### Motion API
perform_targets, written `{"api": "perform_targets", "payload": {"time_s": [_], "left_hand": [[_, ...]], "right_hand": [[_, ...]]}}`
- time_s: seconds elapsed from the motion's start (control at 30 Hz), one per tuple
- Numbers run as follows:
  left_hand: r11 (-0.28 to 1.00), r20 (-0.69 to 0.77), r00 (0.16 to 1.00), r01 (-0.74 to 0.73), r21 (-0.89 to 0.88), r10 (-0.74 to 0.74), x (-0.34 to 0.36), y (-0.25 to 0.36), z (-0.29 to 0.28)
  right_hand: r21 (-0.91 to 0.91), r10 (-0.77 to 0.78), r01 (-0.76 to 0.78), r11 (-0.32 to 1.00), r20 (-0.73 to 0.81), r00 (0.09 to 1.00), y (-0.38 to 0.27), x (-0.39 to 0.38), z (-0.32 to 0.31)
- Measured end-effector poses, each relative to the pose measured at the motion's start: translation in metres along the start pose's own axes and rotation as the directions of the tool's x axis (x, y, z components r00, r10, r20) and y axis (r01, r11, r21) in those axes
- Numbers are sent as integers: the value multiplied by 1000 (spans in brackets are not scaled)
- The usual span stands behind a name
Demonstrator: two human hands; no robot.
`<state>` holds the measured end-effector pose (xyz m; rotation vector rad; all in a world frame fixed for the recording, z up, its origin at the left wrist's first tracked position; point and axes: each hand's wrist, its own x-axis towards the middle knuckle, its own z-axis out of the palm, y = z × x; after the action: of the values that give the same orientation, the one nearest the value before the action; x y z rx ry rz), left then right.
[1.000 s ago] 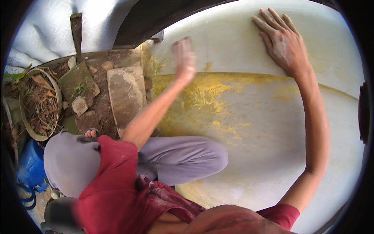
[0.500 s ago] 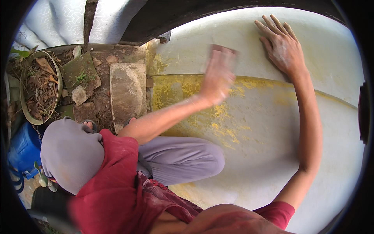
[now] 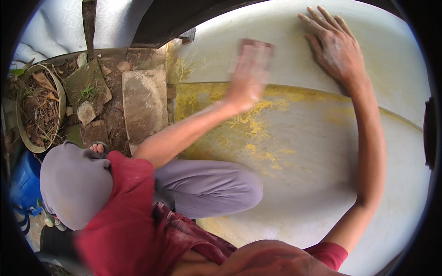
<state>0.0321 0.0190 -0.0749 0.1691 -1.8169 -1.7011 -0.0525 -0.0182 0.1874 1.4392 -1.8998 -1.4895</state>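
Pad (image 3: 268, 46) held under left hand (image 3: 247, 83) (bit blurry, sorry): I'd press evenly across the yellow-streaked panel (image 3: 313, 147); right hand (image 3: 340, 53) spread flat, nothing gripped, decent brace.

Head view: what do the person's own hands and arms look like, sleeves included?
The left hand and right hand are bare, with no gloves. Whitish smudges mark the back of the right one; the left is too blurred for detail. Both forearms are uncovered, with no watch or cable visible. The left sleeve and right sleeve are short and dark red.
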Motion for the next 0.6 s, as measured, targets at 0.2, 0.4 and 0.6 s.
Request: {"api": "perform_targets", "payload": {"time_s": [0.2,0.4,0.6], "left_hand": [[985,-51,984,168,-27,-169,-3,-68,-2],[765,-66,765,629,-141,-641,-16,-161,-4],[998,71,996,60,-7,-59,-6,-14,3]], "right_hand": [[78,21,-13,997,-98,995,5,-6,3],[102,-25,37,994,-117,993,-2,3,-6],[95,-8,10,995,-22,1000,-1,-1,-1]]}}
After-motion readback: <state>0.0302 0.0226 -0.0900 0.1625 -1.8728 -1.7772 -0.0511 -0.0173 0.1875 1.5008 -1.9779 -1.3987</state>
